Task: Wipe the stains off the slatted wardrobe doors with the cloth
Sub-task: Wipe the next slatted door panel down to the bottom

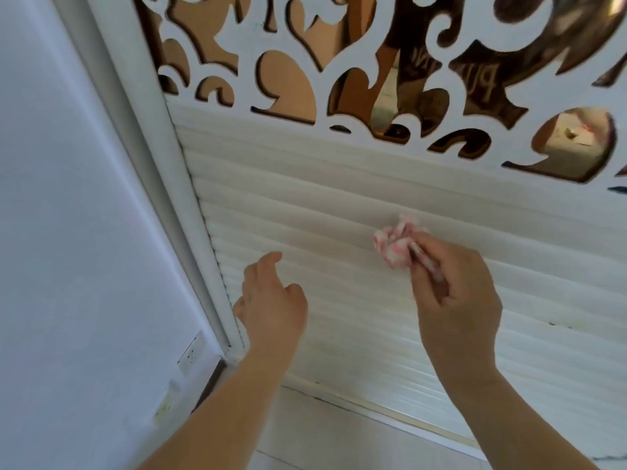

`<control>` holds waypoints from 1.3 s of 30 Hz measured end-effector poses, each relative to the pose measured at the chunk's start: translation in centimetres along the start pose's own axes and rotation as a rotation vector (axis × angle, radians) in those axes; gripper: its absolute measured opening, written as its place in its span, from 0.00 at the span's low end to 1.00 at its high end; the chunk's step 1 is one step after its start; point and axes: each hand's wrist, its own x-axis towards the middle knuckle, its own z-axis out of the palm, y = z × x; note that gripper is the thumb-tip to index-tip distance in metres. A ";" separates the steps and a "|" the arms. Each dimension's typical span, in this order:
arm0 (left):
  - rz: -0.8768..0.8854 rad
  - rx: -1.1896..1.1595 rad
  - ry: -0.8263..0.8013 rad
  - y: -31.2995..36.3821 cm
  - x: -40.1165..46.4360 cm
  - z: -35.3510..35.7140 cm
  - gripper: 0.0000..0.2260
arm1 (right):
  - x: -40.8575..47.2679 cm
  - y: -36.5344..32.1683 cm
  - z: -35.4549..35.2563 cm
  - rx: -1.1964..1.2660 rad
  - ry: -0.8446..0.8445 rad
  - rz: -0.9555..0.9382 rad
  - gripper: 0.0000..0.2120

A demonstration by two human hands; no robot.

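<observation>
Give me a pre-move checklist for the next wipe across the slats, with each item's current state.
1. Cloth held: ok. The right hand grips the bunched pink and white cloth.
2. Cloth on the door: ok, it seems to press on the slatted door, though blur hides the exact contact.
3. Left hand clear of the wiping path: ok, it holds nothing, left of the cloth.
4. Stains left: not ok. Dark marks show on a slat to the right.
5. Cloth damp: cannot tell.
</observation>
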 end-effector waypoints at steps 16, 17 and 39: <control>0.493 -0.181 0.520 -5.7 7.0 7.4 0.34 | -3.2 8.9 9.3 -0.577 0.270 -0.721 0.15; 0.524 -0.182 0.551 -6.0 7.5 7.8 0.35 | -3.2 9.0 9.6 -0.593 0.294 -0.721 0.15; 0.957 -0.071 0.858 -10.1 13.2 7.9 0.30 | -2.5 7.8 15.4 -0.674 0.386 -0.785 0.19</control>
